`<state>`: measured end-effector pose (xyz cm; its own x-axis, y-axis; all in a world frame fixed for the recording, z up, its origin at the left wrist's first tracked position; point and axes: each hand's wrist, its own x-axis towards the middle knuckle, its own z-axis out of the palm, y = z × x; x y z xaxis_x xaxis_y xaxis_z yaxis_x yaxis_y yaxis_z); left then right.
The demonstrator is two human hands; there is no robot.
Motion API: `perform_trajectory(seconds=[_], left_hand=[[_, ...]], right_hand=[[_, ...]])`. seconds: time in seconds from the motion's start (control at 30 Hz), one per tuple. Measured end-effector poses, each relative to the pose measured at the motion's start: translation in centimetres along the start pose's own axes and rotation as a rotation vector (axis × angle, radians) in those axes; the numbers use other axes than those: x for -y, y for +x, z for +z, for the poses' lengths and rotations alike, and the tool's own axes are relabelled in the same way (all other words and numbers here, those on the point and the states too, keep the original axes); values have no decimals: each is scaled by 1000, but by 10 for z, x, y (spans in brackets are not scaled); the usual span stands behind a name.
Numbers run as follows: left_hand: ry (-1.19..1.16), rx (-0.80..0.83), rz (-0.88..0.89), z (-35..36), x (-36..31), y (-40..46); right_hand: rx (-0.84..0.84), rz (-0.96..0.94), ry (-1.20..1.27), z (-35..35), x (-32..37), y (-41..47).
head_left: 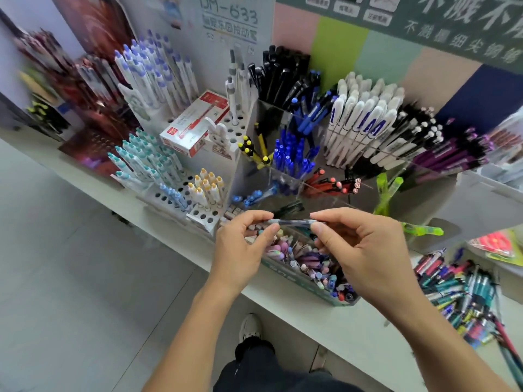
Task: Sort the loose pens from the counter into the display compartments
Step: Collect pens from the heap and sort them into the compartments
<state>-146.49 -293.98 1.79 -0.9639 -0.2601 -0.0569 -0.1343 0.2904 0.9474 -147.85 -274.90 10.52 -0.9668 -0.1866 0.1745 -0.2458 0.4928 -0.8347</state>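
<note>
I have 1 clear pen (294, 222) held level just above the green tray (297, 275), the left hand (240, 250) and right hand (365, 250) each pinching an end. I judge this the identifying step; next it needs a matching compartment in the clear display (285, 176) behind the tray.

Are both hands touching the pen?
Touching. The head view shows the left hand and the right hand each pinching an end of the pen.
</note>
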Motion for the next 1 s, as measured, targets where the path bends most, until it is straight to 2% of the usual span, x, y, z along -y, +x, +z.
perform_trajectory(seconds=[0.13, 0.3, 0.43, 0.57, 0.63, 0.73, 0.83, 0.93, 1.0], left_hand=[[11, 34, 45, 5, -8, 6], [-81, 21, 176, 16, -60, 15], [56, 140, 337, 28, -95, 22], [221, 260, 547, 50, -117, 24], [155, 331, 517, 62, -123, 17], [124, 375, 439, 78, -122, 1], [121, 256, 390, 80, -100, -12], [137, 125, 266, 70, -76, -19], [146, 75, 190, 61, -64, -19]], right_hand=[[-89, -53, -29, 1, 1, 4], [-277, 4, 210, -25, 2, 6], [-423, 151, 470, -54, -3, 9], [-505, 168, 541, -84, -11, 5], [-502, 159, 573, -97, -14, 2], [-407, 160, 556, -108, -20, -6], [-316, 148, 472, -106, -24, -17], [-248, 107, 311, -91, -26, -28], [-261, 64, 227, -80, -26, -29]])
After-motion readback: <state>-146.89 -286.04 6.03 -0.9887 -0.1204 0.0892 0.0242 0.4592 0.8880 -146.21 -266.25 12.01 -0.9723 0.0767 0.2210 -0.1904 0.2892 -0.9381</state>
